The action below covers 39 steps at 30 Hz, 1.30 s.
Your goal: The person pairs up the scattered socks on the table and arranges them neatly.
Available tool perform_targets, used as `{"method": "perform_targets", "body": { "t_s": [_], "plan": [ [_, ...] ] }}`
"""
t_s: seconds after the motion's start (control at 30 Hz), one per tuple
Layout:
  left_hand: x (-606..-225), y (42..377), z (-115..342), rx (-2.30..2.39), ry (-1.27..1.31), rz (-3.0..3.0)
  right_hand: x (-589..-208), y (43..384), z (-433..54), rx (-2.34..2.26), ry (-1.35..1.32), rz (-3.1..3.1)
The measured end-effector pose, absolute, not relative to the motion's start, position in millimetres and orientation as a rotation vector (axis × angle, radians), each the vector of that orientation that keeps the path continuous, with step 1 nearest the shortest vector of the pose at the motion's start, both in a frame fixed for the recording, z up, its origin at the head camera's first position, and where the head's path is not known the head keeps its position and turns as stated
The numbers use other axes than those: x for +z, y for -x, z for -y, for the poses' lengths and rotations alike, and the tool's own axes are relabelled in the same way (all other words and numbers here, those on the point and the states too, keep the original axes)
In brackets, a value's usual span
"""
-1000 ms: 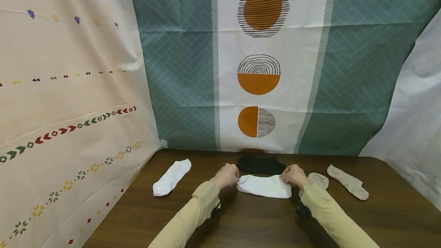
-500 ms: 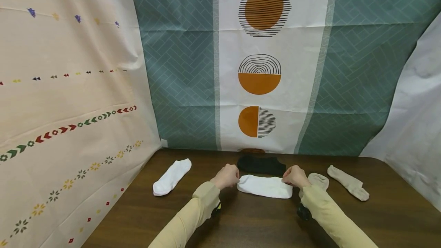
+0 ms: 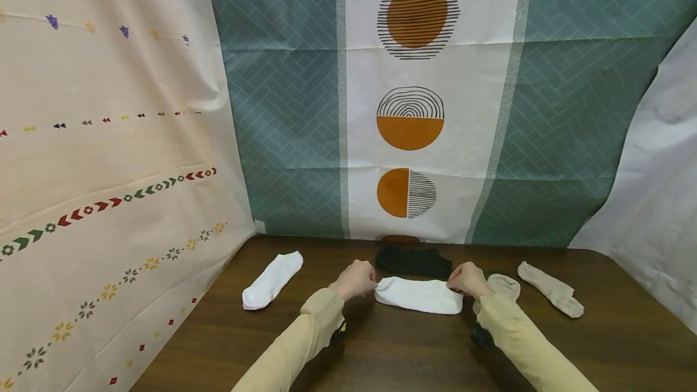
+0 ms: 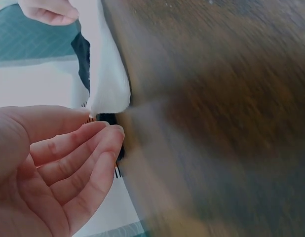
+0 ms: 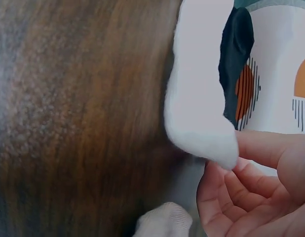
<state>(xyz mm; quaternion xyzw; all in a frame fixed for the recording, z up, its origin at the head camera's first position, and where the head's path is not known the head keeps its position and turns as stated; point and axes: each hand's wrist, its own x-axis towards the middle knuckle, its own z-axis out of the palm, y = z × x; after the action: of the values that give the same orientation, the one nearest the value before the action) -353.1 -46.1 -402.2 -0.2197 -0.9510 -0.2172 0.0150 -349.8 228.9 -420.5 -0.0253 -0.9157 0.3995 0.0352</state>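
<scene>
A white ankle sock [image 3: 418, 295] lies stretched sideways between the two hands, in front of a black sock [image 3: 414, 261]. At its left end is my left hand [image 3: 355, 279]. In the left wrist view the left thumb tip [image 4: 86, 114] is at the sock's corner, and a small gap shows between thumb and fingers, which are loosely bent. My right hand [image 3: 468, 279] pinches the corner at the other end; the right wrist view shows the white sock [image 5: 202, 84] running up from the right thumb and fingers.
Another white sock [image 3: 272, 280] lies at the left of the brown table [image 3: 403, 356]. Beyond the right hand are a beige sock [image 3: 503, 286], partly hidden by the sleeve, and a second beige sock [image 3: 551, 289]. A patterned curtain [image 3: 283, 138] hangs behind the table.
My left hand has drawn back slightly to the left. My right hand and the sock's right end have shifted a little to the right. The other socks stay in place.
</scene>
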Motion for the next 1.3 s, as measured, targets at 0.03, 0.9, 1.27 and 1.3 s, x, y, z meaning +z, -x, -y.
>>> {"method": "perform_targets", "body": {
  "t_s": [0.03,0.9,1.27,1.3],
  "plan": [
    [-402,353,48,-0.669,0.685,2.953,-420,350,-228,1.24,0.075,2.808],
    [-383,350,113,-0.633,0.632,2.894,-405,351,-213,1.255,0.007,2.741],
    [-380,346,143,-0.666,0.678,2.823,-399,355,-203,1.29,-0.085,2.721],
    [-379,345,146,-0.662,0.68,2.825,-400,357,-203,1.296,-0.124,2.715]
  ]
}}
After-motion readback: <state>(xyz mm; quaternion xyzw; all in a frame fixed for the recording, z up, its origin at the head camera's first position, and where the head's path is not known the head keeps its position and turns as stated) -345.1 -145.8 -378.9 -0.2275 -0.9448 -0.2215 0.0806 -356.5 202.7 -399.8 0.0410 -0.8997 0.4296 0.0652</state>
